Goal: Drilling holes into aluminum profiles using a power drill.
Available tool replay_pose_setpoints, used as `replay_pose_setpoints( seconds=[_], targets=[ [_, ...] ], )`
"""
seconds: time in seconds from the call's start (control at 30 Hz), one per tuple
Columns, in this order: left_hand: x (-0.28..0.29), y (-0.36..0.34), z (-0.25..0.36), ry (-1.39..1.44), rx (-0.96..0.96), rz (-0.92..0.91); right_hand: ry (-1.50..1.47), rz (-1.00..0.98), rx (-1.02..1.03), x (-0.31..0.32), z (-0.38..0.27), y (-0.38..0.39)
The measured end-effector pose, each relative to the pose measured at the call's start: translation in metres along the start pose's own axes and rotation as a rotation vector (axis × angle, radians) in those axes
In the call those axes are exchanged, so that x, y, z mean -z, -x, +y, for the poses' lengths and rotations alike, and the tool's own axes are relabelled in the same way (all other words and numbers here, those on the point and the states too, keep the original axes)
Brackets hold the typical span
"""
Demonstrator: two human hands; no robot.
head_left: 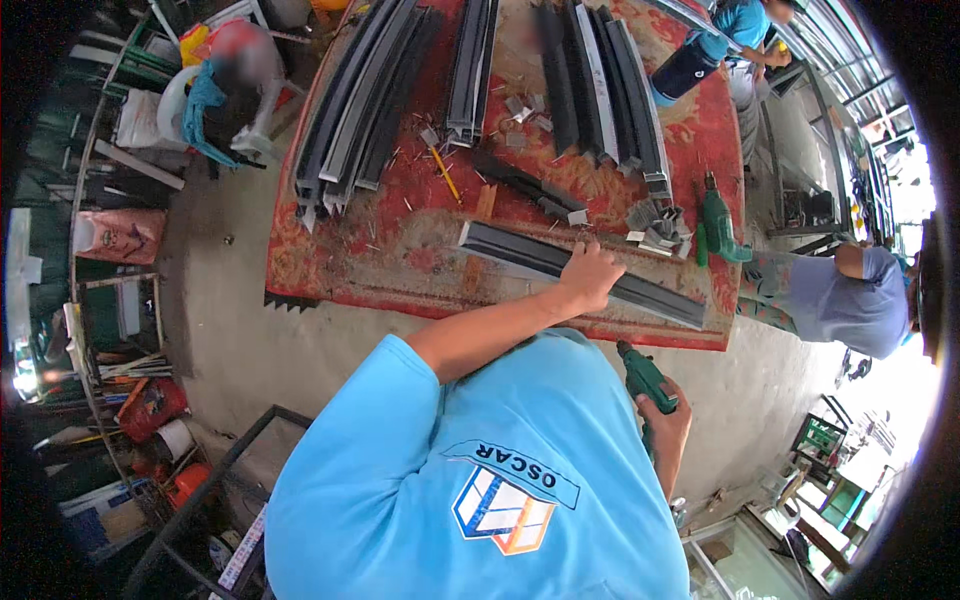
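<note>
Along the near edge of the bench (345, 268), one dark metal profile (530, 257) lay crosswise. Fingers of the left hand (590, 278) lay over its middle, hiding part; whether they gripped it could not be told. Off the bench's near side, the right hand (670, 418) had its fingers wrapped round one green drill (645, 378). Toward the bench's far side lay three groups of profiles (470, 75); at its middle, one yellow pencil (446, 177). Near its right edge, a second drill (716, 222) and a heap of offcuts (655, 230) crowded the space. Off the bench's right side were two people (845, 295).
</note>
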State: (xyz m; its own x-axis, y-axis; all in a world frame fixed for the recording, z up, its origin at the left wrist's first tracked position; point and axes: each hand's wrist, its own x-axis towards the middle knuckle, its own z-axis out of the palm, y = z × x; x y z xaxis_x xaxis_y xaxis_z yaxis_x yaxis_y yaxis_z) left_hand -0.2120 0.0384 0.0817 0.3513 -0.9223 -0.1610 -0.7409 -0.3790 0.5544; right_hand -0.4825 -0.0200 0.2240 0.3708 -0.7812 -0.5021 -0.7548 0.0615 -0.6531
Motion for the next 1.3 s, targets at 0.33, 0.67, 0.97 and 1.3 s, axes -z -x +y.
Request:
replay_pose_setpoints(
  seconds=[0.33, 0.67, 0.97, 1.3],
  targets=[
    [-0.011, -0.005, -0.003, 0.046, -0.039, 0.122, 0.041, 0.000, 0.028, 0.002, -0.005, 0.010],
    [-0.020, -0.012, -0.011, 0.082, 0.000, 0.192, 0.115, -0.001, 0.072, -0.002, -0.016, 0.006],
    [-0.039, -0.010, -0.022, 0.039, 0.033, 0.182, 0.100, 0.020, 0.051, 0.007, -0.039, 0.001],
    [-0.033, -0.043, -0.025, 0.008, 0.022, -0.116, 0.261, 0.075, 0.044, 0.073, -0.040, -0.052]
  ],
)
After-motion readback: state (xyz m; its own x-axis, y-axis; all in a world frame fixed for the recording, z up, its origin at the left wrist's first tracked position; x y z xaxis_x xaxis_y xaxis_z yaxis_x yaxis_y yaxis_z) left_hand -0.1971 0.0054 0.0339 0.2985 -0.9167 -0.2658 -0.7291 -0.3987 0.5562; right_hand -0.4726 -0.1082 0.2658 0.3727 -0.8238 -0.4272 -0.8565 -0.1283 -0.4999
